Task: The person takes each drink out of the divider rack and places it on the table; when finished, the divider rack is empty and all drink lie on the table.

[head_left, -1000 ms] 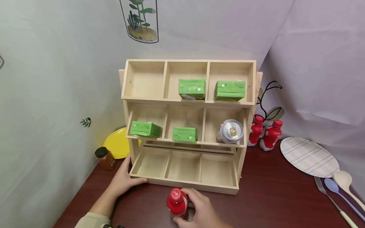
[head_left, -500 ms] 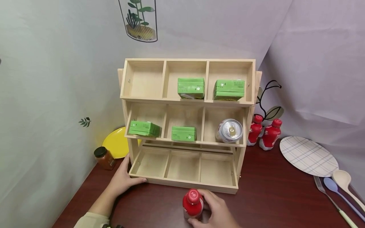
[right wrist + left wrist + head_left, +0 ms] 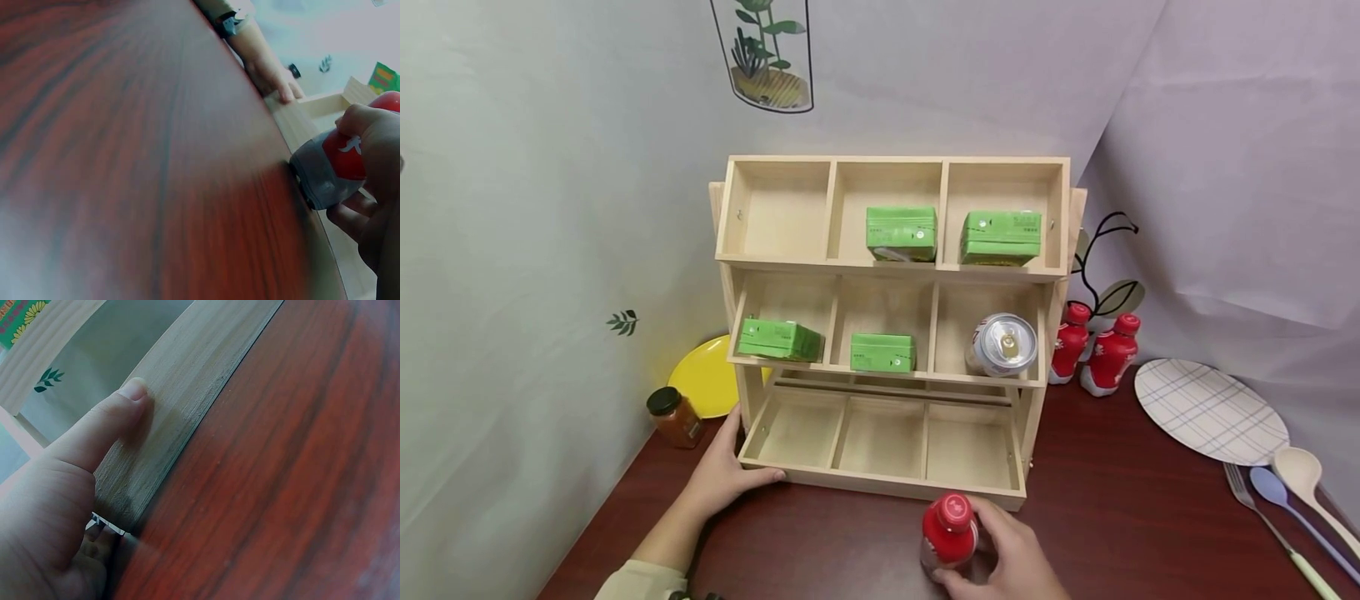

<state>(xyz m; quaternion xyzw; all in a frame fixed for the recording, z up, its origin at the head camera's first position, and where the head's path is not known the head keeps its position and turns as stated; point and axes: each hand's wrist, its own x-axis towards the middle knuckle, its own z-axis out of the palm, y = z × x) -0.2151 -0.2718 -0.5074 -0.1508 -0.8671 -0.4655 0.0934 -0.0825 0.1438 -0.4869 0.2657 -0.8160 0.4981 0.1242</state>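
Both hands sit low at the wooden rack (image 3: 891,333): the left hand (image 3: 724,471) braces its bottom-left corner, thumb flat along the front rail, while the right hand (image 3: 1018,560) keeps a curled grip round the red bottle (image 3: 949,533) upright on the worktop (image 3: 1135,517) just before the rack's bottom-right compartment.

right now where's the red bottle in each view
Head: red bottle bottom centre, held by the right hand, before the wooden shelf.
Left wrist: not in it.
Right wrist: bottle at right edge, in the fingers.
Shared landmark: the shelf's front board.
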